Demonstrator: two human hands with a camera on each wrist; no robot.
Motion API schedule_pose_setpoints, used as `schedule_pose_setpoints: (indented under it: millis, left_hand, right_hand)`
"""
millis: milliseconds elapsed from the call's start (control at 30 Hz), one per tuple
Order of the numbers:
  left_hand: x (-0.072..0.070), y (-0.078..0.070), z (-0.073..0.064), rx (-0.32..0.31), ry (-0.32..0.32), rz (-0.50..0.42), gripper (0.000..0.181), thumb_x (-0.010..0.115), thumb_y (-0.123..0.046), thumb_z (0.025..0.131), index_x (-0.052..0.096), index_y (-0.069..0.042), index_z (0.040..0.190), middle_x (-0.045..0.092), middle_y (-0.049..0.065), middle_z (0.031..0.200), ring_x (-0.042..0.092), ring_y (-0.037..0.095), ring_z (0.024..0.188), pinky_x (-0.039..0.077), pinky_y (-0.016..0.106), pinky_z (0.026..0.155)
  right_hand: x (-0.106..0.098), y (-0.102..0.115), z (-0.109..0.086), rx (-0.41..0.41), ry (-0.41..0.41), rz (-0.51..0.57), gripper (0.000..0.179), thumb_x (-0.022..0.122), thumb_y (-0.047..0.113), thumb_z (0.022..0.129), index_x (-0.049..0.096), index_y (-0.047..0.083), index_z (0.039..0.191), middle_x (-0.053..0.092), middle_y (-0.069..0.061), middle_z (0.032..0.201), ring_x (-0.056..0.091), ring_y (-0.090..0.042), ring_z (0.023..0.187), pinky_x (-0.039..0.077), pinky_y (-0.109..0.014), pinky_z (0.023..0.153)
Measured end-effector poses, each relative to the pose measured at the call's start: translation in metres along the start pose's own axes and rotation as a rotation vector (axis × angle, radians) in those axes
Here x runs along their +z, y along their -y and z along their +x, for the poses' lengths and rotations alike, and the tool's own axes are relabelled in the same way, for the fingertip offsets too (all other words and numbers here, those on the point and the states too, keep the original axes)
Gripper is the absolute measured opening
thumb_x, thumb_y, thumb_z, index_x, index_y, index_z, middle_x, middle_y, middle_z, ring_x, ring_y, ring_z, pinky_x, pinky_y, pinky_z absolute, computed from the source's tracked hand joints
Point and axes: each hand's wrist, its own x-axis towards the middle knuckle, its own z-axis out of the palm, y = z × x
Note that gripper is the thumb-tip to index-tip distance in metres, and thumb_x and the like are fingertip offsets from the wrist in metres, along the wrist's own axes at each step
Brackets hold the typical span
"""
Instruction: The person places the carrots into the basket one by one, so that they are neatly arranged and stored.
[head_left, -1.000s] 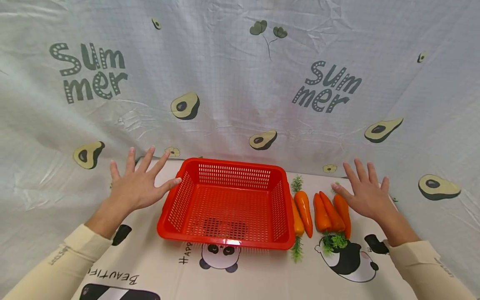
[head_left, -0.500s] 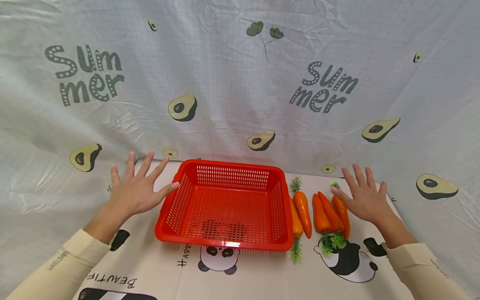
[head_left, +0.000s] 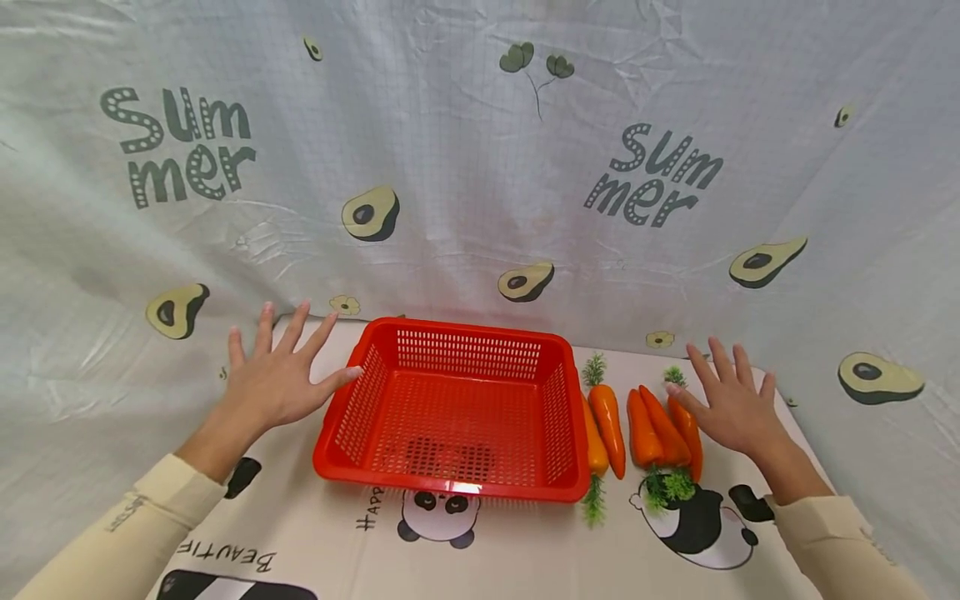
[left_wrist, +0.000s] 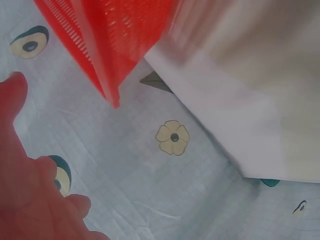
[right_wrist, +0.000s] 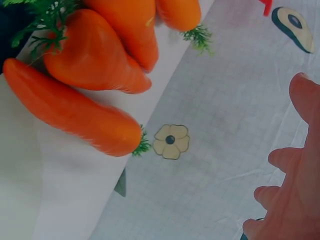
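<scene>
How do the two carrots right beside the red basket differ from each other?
The yellower carrot has a lighter colour; the other carrot is deeper orange. The yellower carrot has its leaves at the near end, the other carrot at the far end. The red basket partly hides the yellower carrot, while the other carrot's body shows whole. Both taper and lie on the table.

the left hand (head_left: 273, 390) and right hand (head_left: 738, 411) have drawn slightly back, the right baring more green carrot top (head_left: 675, 377).
</scene>
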Motion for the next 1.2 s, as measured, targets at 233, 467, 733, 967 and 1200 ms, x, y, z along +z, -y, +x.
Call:
schedule_pose_setpoints:
  millis: [233,467,733,967,1200]
  left_hand:
    - [0.005,0.004,0.000,0.003,0.001,0.013,0.098,0.045,-0.078,0.094,0.014,-0.023,0.168,0.004,0.024,0.174,-0.007,0.061,0.156,-0.008,0.085,0.116]
    - [0.009,0.004,0.001,0.021,0.007,0.014,0.095,0.046,-0.075,0.095,0.015,-0.023,0.168,0.005,0.026,0.173,-0.006,0.063,0.155,-0.006,0.086,0.115]
    - [0.016,0.005,0.002,0.020,0.016,0.010,0.097,0.044,-0.077,0.095,0.014,-0.022,0.168,0.004,0.026,0.173,-0.007,0.062,0.155,-0.006,0.086,0.115]
    - [0.021,0.006,0.004,0.010,0.015,0.000,0.099,0.044,-0.078,0.095,0.013,-0.020,0.168,0.003,0.026,0.173,-0.009,0.061,0.155,-0.006,0.085,0.116]
    - [0.027,0.005,0.003,0.022,0.013,-0.008,0.099,0.047,-0.076,0.094,0.016,-0.018,0.168,0.005,0.026,0.173,-0.006,0.061,0.156,-0.005,0.084,0.117]
  right_hand:
    - [0.006,-0.005,-0.004,0.000,0.008,0.018,0.093,0.041,0.070,0.101,0.013,0.009,0.167,-0.001,-0.031,0.171,-0.010,-0.059,0.155,-0.008,-0.090,0.109]
    - [0.011,-0.010,-0.005,0.008,0.025,0.017,0.092,0.041,0.068,0.102,0.014,0.008,0.166,0.001,-0.031,0.171,-0.008,-0.059,0.155,-0.007,-0.090,0.109]
    - [0.014,-0.016,-0.007,0.026,0.043,-0.004,0.092,0.041,0.068,0.102,0.014,0.008,0.166,0.002,-0.032,0.171,-0.004,-0.060,0.154,-0.004,-0.090,0.110]
    - [0.020,-0.022,-0.007,0.034,0.051,-0.001,0.089,0.042,0.065,0.103,0.016,0.007,0.166,0.003,-0.032,0.170,-0.003,-0.060,0.154,-0.004,-0.089,0.111]
    - [0.029,-0.028,-0.007,0.032,0.061,0.047,0.088,0.043,0.064,0.104,0.016,0.009,0.166,0.002,-0.032,0.170,-0.005,-0.061,0.154,-0.006,-0.090,0.110]
